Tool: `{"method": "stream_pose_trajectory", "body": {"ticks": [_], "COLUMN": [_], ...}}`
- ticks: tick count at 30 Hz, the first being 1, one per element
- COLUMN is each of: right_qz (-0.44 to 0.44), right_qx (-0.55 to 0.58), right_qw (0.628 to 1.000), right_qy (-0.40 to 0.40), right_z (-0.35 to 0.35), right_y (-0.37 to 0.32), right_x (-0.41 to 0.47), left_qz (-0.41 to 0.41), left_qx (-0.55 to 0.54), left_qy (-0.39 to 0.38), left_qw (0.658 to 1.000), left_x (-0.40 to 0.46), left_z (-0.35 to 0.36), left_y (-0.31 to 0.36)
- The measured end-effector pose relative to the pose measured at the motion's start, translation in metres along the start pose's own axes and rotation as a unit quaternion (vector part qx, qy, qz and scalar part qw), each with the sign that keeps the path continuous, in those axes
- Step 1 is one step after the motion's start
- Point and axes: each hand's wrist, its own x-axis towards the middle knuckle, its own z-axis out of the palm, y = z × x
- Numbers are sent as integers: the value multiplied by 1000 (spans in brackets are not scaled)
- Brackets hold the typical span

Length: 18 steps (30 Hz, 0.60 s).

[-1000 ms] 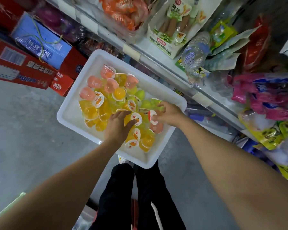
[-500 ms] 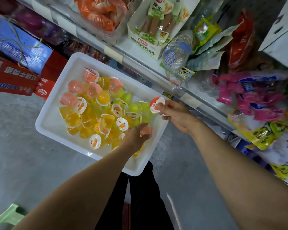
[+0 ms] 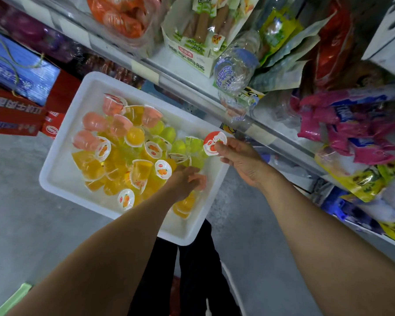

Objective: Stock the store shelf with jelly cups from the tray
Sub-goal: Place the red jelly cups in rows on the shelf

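You stand on a grey concrete floor (image 3: 21,213), dark trousers (image 3: 192,281) below you, with the white tray (image 3: 62,179) at 11 o'clock, heaped with orange, pink and green jelly cups (image 3: 123,156) lying at all angles. Your left hand (image 3: 183,181) curls round a pink cup (image 3: 201,181) at the tray's near-right corner, while your right hand (image 3: 240,156) pinches a red-lidded cup (image 3: 214,142) just above the tray's right rim, lid tipped toward you. Beyond, at 1 o'clock, the shelf (image 3: 260,131) is crowded with a crumpled water bottle (image 3: 235,69), a sausage box (image 3: 192,42) and pink packets (image 3: 351,124).
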Motion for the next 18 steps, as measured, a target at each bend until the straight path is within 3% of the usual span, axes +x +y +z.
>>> {"method": "stream_pose_trajectory", "body": {"ticks": [7,13,18], "right_qz": [-12,-14,-24], "right_qx": [16,17,-6], "right_qw": [1000,1000,999], "right_qy": [5,8,28], "right_z": [2,2,6], "right_y": [-2,0,2], "right_x": [-6,-7,-8], "left_qz": [-36,-73,-105], "left_qx": [-19,-16,23], "left_qy": [162,122,131], "left_qw": [986,990,986], "left_x": [-9,-7,-7], "left_z": [24,11,13], "left_y": [-4,3,8]}}
